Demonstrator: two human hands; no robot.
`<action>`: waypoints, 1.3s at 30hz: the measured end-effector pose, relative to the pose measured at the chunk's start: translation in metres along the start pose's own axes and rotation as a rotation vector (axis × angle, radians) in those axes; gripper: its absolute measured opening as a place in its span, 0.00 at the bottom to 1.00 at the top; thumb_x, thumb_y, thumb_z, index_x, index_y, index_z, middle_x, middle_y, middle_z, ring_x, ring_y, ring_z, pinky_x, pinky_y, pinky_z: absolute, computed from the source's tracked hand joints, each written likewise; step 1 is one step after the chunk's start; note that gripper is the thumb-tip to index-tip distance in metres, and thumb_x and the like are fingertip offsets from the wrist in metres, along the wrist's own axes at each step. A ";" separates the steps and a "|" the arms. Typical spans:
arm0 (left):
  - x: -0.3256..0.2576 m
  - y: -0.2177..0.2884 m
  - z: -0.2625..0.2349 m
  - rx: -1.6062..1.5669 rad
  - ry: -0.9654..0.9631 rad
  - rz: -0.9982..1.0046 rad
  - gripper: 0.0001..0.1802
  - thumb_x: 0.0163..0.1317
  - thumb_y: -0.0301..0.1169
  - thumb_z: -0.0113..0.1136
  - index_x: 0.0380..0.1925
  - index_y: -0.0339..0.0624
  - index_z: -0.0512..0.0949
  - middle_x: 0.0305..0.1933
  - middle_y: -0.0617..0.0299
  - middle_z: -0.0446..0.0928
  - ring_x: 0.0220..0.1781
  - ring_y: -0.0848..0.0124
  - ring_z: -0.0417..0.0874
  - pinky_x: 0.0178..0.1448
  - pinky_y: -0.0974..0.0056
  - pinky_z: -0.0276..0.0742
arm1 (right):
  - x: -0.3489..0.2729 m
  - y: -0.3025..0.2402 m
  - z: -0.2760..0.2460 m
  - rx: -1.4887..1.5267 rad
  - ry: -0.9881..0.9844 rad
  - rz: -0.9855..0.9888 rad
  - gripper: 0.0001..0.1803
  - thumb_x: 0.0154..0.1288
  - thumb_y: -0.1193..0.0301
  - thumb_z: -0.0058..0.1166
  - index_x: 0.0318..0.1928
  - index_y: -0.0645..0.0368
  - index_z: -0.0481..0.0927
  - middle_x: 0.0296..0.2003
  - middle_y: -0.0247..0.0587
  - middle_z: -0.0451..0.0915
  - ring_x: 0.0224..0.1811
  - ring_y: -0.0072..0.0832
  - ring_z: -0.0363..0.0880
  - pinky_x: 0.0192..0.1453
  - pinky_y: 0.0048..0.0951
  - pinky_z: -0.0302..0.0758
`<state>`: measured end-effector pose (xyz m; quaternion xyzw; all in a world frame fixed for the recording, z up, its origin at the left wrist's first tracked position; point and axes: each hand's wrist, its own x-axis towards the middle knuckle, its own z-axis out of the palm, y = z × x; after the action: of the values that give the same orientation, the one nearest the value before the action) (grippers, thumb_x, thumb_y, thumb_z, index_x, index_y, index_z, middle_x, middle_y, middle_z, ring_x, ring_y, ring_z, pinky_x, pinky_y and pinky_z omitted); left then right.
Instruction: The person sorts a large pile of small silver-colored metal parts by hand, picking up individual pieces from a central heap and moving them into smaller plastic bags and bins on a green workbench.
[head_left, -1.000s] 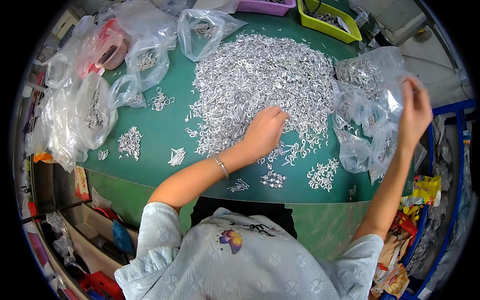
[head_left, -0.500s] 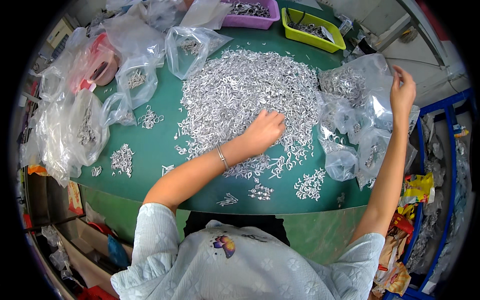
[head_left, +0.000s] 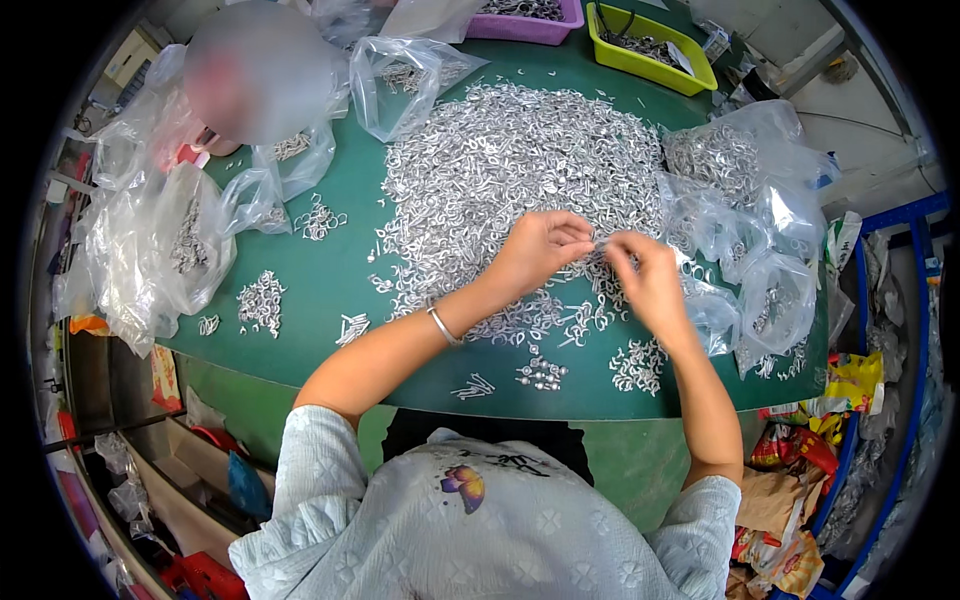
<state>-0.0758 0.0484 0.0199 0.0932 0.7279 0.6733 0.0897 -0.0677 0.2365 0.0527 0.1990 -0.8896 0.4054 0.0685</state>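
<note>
A broad heap of small silver metal pieces, several of them hook- or ring-shaped, covers the middle of the green table. Over the heap's right front part, my left hand and my right hand meet fingertip to fingertip. Both hands are closed in a pinch. Whatever lies between the fingertips is too small and covered to name. My left wrist wears a metal bangle. Nearer me are small groups of curved pieces, round beaded pieces and thin pins.
Clear plastic bags of metal parts lie at the left and right. At the back stand a purple basket and a yellow-green basket. Another small pile sits left. A blue rack stands beyond the right edge.
My right hand has come from the bags at the right to meet my left hand over the heap. The left hand's fingers have turned toward it. The whole view has shifted slightly.
</note>
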 end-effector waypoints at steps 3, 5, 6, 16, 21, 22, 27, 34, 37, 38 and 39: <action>-0.003 -0.006 -0.012 0.320 0.151 0.225 0.13 0.58 0.25 0.65 0.44 0.37 0.80 0.42 0.56 0.81 0.43 0.66 0.83 0.47 0.63 0.78 | 0.024 0.004 -0.063 -0.226 0.270 0.111 0.11 0.64 0.70 0.58 0.41 0.66 0.83 0.33 0.45 0.85 0.32 0.24 0.79 0.39 0.27 0.75; -0.007 -0.021 -0.026 0.572 0.264 0.371 0.15 0.55 0.25 0.66 0.44 0.41 0.80 0.44 0.55 0.79 0.49 0.56 0.78 0.56 0.57 0.72 | 0.051 0.012 -0.119 -0.303 0.606 -0.060 0.11 0.64 0.67 0.59 0.40 0.63 0.85 0.31 0.39 0.85 0.26 0.21 0.75 0.33 0.28 0.71; -0.009 -0.020 -0.030 0.634 0.267 0.352 0.15 0.55 0.25 0.66 0.44 0.41 0.80 0.46 0.55 0.78 0.51 0.56 0.77 0.57 0.57 0.70 | 0.067 0.013 -0.147 -0.480 0.780 -0.071 0.11 0.64 0.67 0.59 0.40 0.61 0.85 0.30 0.38 0.85 0.28 0.21 0.77 0.36 0.26 0.73; -0.009 -0.022 -0.051 0.997 0.314 0.404 0.19 0.54 0.25 0.65 0.48 0.39 0.76 0.57 0.54 0.73 0.61 0.57 0.71 0.62 0.55 0.64 | 0.098 0.029 -0.172 -0.878 0.626 -0.221 0.10 0.68 0.67 0.52 0.44 0.55 0.83 0.42 0.43 0.83 0.46 0.40 0.78 0.53 0.37 0.70; -0.062 -0.001 -0.065 0.864 0.042 0.224 0.23 0.50 0.27 0.68 0.49 0.41 0.76 0.55 0.55 0.73 0.58 0.58 0.72 0.59 0.54 0.65 | 0.011 -0.030 -0.021 -0.253 -0.183 -0.276 0.17 0.55 0.74 0.63 0.46 0.59 0.80 0.45 0.44 0.79 0.49 0.44 0.75 0.57 0.39 0.68; -0.073 0.001 -0.064 0.867 -0.017 0.225 0.24 0.50 0.27 0.69 0.49 0.41 0.76 0.54 0.56 0.73 0.57 0.58 0.72 0.58 0.55 0.65 | -0.003 -0.033 0.000 -0.148 -0.321 -0.287 0.19 0.53 0.72 0.64 0.48 0.59 0.79 0.48 0.43 0.77 0.52 0.43 0.73 0.57 0.39 0.67; -0.112 0.003 -0.062 1.011 -0.208 0.271 0.29 0.46 0.34 0.72 0.51 0.45 0.76 0.54 0.59 0.70 0.57 0.60 0.70 0.55 0.56 0.63 | -0.036 -0.037 0.055 -0.176 -0.404 -0.329 0.19 0.53 0.73 0.63 0.47 0.59 0.78 0.51 0.40 0.74 0.55 0.38 0.69 0.56 0.39 0.65; -0.116 -0.021 -0.076 1.030 -0.033 0.357 0.17 0.50 0.23 0.63 0.42 0.44 0.77 0.53 0.60 0.71 0.53 0.60 0.70 0.51 0.56 0.63 | -0.030 -0.004 0.045 -0.270 -0.211 -0.310 0.13 0.52 0.78 0.62 0.40 0.60 0.78 0.43 0.38 0.75 0.47 0.36 0.72 0.49 0.36 0.65; -0.107 -0.025 -0.074 0.993 0.023 0.365 0.17 0.51 0.21 0.62 0.42 0.43 0.77 0.51 0.59 0.72 0.50 0.59 0.71 0.50 0.58 0.64 | -0.034 -0.013 0.051 -0.204 -0.079 -0.221 0.12 0.52 0.77 0.63 0.39 0.60 0.78 0.42 0.37 0.76 0.45 0.35 0.72 0.48 0.34 0.65; -0.101 -0.026 -0.075 0.987 0.041 0.378 0.17 0.51 0.21 0.62 0.43 0.43 0.77 0.51 0.59 0.72 0.49 0.59 0.71 0.49 0.58 0.64 | -0.032 -0.021 0.056 -0.176 -0.107 -0.238 0.12 0.52 0.76 0.63 0.39 0.60 0.79 0.41 0.37 0.76 0.45 0.35 0.72 0.48 0.34 0.65; -0.095 -0.029 -0.077 0.981 0.063 0.389 0.16 0.51 0.21 0.62 0.43 0.42 0.77 0.50 0.59 0.72 0.49 0.60 0.71 0.49 0.59 0.64 | -0.030 -0.033 0.063 -0.147 -0.137 -0.258 0.11 0.53 0.76 0.63 0.39 0.60 0.79 0.40 0.37 0.76 0.44 0.36 0.72 0.48 0.34 0.65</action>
<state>-0.0038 -0.0523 -0.0022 0.2373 0.9291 0.2603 -0.1128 -0.0239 0.1791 0.0255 0.3329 -0.8866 0.3125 0.0736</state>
